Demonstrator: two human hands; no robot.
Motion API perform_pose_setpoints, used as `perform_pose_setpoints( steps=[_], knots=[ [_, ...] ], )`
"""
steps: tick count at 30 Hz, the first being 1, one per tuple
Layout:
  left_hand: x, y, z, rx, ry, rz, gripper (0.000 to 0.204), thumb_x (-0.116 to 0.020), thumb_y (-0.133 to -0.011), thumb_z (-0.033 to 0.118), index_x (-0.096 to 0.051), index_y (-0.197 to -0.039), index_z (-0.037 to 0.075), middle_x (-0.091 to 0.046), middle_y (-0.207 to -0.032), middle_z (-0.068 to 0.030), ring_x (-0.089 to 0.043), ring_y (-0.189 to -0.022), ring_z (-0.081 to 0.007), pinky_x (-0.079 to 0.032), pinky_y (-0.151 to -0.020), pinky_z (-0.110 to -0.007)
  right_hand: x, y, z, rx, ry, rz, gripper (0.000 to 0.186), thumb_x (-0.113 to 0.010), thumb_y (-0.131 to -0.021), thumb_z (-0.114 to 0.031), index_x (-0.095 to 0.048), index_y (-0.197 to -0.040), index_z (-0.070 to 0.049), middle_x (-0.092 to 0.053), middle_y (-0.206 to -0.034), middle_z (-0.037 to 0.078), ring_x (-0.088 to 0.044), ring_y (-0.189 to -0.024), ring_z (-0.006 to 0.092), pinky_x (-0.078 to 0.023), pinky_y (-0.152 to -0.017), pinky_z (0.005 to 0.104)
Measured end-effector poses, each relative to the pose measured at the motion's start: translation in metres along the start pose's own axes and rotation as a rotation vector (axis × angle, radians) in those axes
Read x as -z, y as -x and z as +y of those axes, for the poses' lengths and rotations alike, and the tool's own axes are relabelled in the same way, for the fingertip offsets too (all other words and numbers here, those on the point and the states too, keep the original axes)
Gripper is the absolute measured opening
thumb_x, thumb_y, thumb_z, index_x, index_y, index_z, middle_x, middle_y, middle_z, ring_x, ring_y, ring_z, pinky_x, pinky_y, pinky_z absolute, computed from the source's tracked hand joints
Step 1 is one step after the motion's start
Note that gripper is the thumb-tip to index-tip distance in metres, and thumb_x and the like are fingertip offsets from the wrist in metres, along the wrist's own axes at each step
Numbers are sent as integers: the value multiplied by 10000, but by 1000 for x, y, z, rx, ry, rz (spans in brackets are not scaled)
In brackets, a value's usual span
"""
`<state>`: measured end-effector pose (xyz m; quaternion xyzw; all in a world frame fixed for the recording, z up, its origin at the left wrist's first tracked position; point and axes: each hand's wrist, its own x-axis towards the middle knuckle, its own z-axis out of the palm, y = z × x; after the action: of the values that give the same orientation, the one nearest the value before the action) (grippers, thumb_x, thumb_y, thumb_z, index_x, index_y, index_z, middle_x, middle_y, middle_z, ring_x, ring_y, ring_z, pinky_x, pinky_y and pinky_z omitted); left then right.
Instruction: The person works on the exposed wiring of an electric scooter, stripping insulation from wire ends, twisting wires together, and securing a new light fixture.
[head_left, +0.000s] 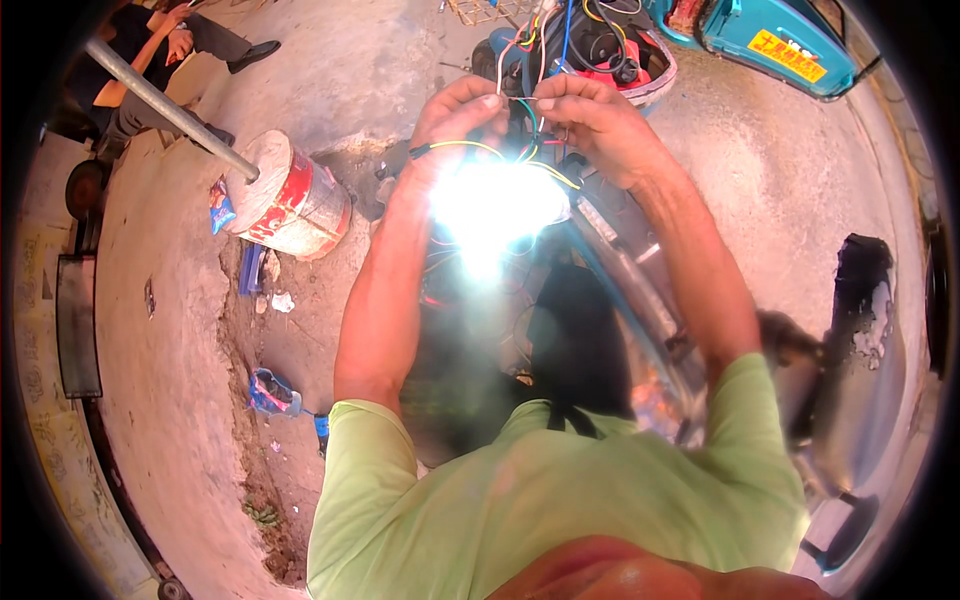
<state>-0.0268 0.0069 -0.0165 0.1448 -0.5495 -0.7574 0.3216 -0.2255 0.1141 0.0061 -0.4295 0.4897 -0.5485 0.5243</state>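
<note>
Just past the bright glare, the left hand [455, 110] and right hand [590, 118] each pinch an end of the thin wires [520, 98] between fingertips, held above the opened scooter [600, 50]. I'd keep both ends taut and clear of the yellow lead [470, 146].

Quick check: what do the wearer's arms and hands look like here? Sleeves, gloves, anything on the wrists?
Both forearms are bare. Short light-green shirt sleeves end above the elbows. The left hand and right hand have no gloves; no rings are visible. A dark band seems to circle the left wrist, though it could be a wire. The right wrist is bare.
</note>
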Motion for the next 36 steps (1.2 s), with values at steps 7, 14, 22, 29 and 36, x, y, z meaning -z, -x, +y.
perform_pose_setpoints(
  steps=[7, 14, 22, 29, 36],
  knots=[
    [1, -2, 1, 4, -25, 59, 143, -665, -958, 190, -669, -1004, 54, -662, -816, -18, -577, -612, -78, -462, -497, -222, -7, 0, 6, 75, -184, 73, 296, -692, -932, -182, -626, -1168, -16, -669, -1017, 54, -662, -936, 153, -545, -815, 295],
    [-2, -2, 2, 0, -64, 88, 139, -657, -958, 175, -664, -1010, 46, -682, -838, -31, -573, -596, -74, -460, -484, -228, -6, -4, 18, 124, -231, 57, 336, -692, -937, -198, -621, -1198, 2, -673, -1027, 64, -652, -938, 162, -530, -853, 309],
    [-4, -2, 0, -7, -101, 80, 112, -641, -961, 128, -660, -1019, 35, -680, -819, -80, -525, -490, -112, -414, -449, -258, -14, -3, 15, 170, -44, 41, 229, -749, -908, -226, -694, -1035, -44, -661, -938, 2, -593, -851, 77, -467, -760, 236],
    [-4, -2, -2, -12, -132, 72, 119, -643, -962, 136, -659, -1018, 33, -680, -817, -69, -519, -491, -101, -404, -450, -244, -15, -6, 11, 144, -48, 30, 248, -749, -909, -217, -705, -1078, -39, -683, -968, 3, -616, -883, 82, -494, -810, 251],
    [-4, -2, -2, -29, -140, 66, 133, -648, -961, 137, -667, -1035, 28, -684, -826, -64, -524, -510, -95, -398, -461, -238, -15, -5, 8, 140, -45, -2, 274, -745, -906, -203, -703, -1113, -29, -693, -996, 17, -632, -911, 102, -504, -846, 258]
  ],
)
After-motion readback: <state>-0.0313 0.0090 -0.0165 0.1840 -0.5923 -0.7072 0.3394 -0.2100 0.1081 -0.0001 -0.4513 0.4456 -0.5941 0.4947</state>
